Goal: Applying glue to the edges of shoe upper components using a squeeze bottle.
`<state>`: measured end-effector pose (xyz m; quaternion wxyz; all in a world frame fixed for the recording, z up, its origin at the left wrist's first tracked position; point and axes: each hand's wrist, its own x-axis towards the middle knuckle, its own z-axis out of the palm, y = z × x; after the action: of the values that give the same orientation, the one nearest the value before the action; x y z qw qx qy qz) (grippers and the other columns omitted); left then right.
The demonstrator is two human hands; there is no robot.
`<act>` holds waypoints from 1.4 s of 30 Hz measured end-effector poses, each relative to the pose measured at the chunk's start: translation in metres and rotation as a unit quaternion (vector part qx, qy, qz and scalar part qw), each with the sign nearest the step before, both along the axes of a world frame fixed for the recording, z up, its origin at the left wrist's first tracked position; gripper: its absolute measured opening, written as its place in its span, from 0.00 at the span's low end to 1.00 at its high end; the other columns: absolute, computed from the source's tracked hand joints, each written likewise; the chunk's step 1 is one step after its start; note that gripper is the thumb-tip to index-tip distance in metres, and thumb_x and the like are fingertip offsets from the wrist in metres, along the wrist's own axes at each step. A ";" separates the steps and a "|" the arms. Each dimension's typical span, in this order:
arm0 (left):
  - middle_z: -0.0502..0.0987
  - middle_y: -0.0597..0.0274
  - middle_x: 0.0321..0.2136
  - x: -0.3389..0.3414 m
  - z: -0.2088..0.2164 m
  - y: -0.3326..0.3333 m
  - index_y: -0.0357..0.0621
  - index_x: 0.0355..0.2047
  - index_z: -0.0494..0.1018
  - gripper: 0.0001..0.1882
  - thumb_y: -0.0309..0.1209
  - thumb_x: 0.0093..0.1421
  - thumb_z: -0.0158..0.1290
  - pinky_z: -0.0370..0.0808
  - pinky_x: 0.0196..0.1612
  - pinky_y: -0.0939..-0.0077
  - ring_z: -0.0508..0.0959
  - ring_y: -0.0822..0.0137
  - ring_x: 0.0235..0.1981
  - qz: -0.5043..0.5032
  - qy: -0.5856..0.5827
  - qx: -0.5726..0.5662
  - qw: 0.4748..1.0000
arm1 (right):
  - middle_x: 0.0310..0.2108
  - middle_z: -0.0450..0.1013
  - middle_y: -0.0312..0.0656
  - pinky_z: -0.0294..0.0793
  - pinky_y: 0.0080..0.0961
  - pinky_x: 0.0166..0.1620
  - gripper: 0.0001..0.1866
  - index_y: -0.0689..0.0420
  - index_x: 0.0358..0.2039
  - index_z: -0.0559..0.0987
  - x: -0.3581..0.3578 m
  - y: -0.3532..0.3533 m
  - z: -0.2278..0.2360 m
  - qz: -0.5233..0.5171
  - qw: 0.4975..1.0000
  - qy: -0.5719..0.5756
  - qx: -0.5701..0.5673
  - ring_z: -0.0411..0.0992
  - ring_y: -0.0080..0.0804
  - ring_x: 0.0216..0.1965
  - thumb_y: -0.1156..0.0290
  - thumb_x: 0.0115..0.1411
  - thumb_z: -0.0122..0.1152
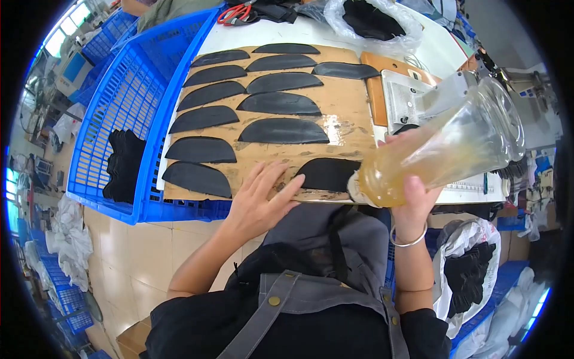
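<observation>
My right hand [415,200] is wrapped round a large clear plastic bottle [442,149] holding yellowish liquid. The bottle is tilted, its mouth low at the right end of a black half-moon piece [326,173]; whether it touches the piece I cannot tell. My left hand [260,197] lies with spread fingers on a brown board [344,119], a fingertip at that piece's left edge. Farther up the board, several more black half-moon pieces [284,131] lie in columns, some with a shiny surface.
Left of the board stands a blue plastic crate [140,45] with a stack of black pieces [125,164]. A sewing machine [412,96] sits right of the board. Red-handled scissors [235,13] and a plastic bag [397,36] lie at the back; a white bag [442,263] hangs low at right.
</observation>
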<state>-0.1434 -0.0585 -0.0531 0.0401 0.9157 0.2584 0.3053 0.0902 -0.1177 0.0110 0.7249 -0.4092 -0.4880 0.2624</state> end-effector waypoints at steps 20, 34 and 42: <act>0.74 0.58 0.36 0.002 -0.004 0.003 0.38 0.34 0.73 0.16 0.27 0.43 0.60 0.74 0.45 0.69 0.75 0.59 0.43 -0.016 -0.089 0.085 0.992 | 0.41 0.70 0.46 0.73 0.27 0.40 0.44 0.64 0.49 0.63 -0.065 0.037 -0.033 0.009 0.951 -0.303 -0.066 0.73 0.36 0.37 0.63 0.33 0.75; 0.74 0.56 0.37 0.005 -0.010 0.000 0.38 0.37 0.73 0.19 0.28 0.43 0.61 0.72 0.45 0.69 0.75 0.57 0.43 -0.025 -0.072 0.039 0.996 | 0.39 0.69 0.46 0.72 0.26 0.41 0.40 0.64 0.49 0.63 -0.040 0.032 -0.015 -0.108 0.966 -0.235 -0.018 0.72 0.34 0.37 0.68 0.35 0.72; 0.75 0.56 0.37 0.001 -0.011 0.001 0.38 0.38 0.73 0.20 0.27 0.43 0.61 0.73 0.43 0.69 0.75 0.55 0.43 -0.020 -0.084 0.034 0.996 | 0.43 0.68 0.46 0.70 0.27 0.47 0.35 0.65 0.49 0.64 0.013 -0.023 -0.002 -0.289 0.893 -0.327 -0.107 0.70 0.32 0.43 0.74 0.41 0.70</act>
<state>-0.1426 -0.0572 -0.0644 0.0367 0.8927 0.2250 0.3888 0.1028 -0.1407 0.0087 0.5203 -0.6704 -0.5261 -0.0567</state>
